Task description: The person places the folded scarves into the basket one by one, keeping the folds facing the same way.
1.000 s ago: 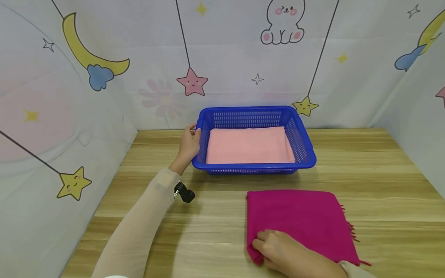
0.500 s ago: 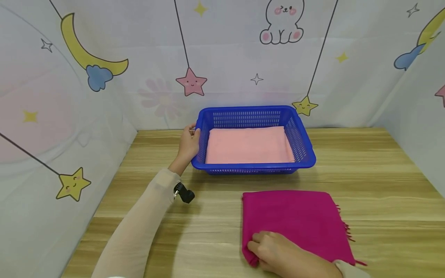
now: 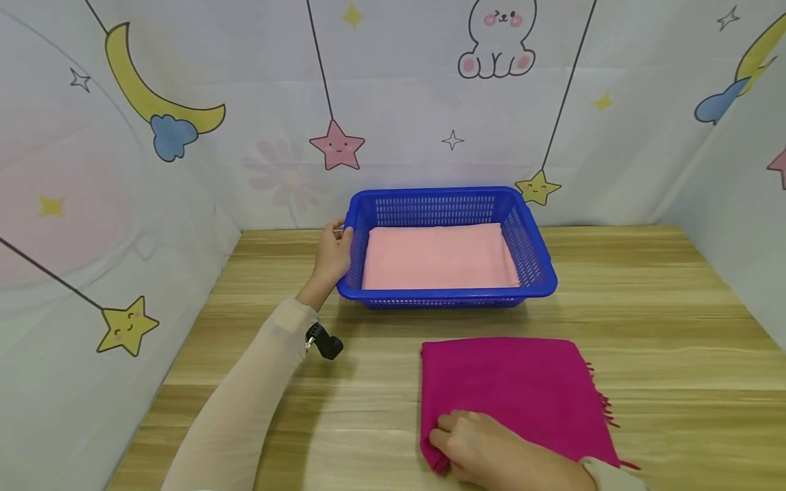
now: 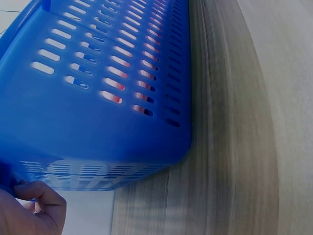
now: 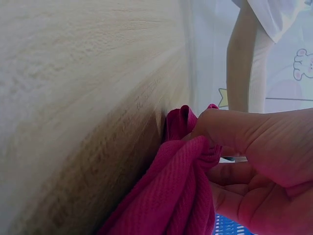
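My left hand (image 3: 333, 258) grips the left rim of a blue plastic basket (image 3: 448, 293) with slotted sides. In the left wrist view, curled fingers (image 4: 44, 200) hook at the basket's edge. A folded light pink cloth (image 3: 436, 256) lies flat inside the basket. In front of it, on the table, is a folded magenta scarf (image 3: 510, 382) with fringe along its right side. My right hand (image 3: 479, 443) pinches the scarf's near left corner; the right wrist view shows the fabric (image 5: 181, 181) bunched between thumb and fingers.
The wood-grain table (image 3: 675, 307) runs back to a white curtain (image 3: 399, 88) printed with stars, moons and a bunny. Similar curtain hangs at left and right. A black wrist camera (image 3: 325, 343) is strapped to my left wrist.
My right hand has drawn the magenta scarf slightly to the left across the table. The left hand and the basket have stayed in place.
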Demonstrator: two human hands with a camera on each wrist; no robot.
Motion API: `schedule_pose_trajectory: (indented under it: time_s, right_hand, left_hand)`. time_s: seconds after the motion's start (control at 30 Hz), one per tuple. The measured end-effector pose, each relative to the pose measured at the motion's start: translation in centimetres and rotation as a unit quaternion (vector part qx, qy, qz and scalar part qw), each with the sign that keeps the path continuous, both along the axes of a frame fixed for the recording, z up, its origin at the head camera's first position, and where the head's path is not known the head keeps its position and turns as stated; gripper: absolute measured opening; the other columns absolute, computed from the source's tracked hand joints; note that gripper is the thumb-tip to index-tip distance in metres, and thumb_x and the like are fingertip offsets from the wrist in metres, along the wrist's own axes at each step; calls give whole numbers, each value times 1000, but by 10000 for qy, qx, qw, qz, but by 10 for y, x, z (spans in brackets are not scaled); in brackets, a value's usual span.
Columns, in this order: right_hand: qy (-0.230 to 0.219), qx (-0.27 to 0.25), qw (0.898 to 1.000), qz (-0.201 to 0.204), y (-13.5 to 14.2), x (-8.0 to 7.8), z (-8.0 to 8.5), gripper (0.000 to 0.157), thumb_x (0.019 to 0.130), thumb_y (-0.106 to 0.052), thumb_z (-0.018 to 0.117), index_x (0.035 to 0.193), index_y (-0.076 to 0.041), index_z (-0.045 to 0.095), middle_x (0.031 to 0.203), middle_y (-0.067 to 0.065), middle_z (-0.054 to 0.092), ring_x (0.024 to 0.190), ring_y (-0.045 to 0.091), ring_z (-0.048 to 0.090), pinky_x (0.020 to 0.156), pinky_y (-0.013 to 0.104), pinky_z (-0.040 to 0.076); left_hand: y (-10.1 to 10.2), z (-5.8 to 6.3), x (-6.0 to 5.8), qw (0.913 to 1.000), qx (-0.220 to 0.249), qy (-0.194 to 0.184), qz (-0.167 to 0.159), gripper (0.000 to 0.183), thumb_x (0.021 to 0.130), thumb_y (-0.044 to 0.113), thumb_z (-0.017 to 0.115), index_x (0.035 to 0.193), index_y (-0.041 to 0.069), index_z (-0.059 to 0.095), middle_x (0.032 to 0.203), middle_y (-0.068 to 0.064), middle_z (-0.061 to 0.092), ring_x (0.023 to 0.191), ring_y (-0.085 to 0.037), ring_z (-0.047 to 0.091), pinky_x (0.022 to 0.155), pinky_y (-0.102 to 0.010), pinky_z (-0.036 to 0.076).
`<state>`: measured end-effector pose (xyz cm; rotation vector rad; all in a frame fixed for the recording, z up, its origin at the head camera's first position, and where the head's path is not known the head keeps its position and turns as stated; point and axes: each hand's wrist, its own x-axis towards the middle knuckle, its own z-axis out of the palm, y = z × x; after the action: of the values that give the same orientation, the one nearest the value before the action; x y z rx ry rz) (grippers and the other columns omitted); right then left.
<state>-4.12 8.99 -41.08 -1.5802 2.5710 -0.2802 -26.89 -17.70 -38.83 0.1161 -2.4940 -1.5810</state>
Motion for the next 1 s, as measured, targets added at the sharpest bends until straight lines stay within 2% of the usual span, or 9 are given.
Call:
schedule_pose_trajectory:
  time_s: [0.77,1.0]
  right_hand:
    - [65,159,9996,220,-10,1,3,20,74,-5,76,90,-12,68,79,-7,57,72,2,51,62,16,45]
    - [-204,314,9992,136,-16,2,4,17,76,-5,77,89,-14,68,75,-9,54,67,-1,46,61,12,41]
  left_hand:
    - [-1,0,-2,10000,54,-58,-13,45,108,19,43,146,-4,39,123,-25,56,104,-34,57,87,-43,50]
    - [0,1,-1,10000,40,-58,25,45,108,19,43,146,-5,40,123,-25,56,103,-34,57,86,-43,50]
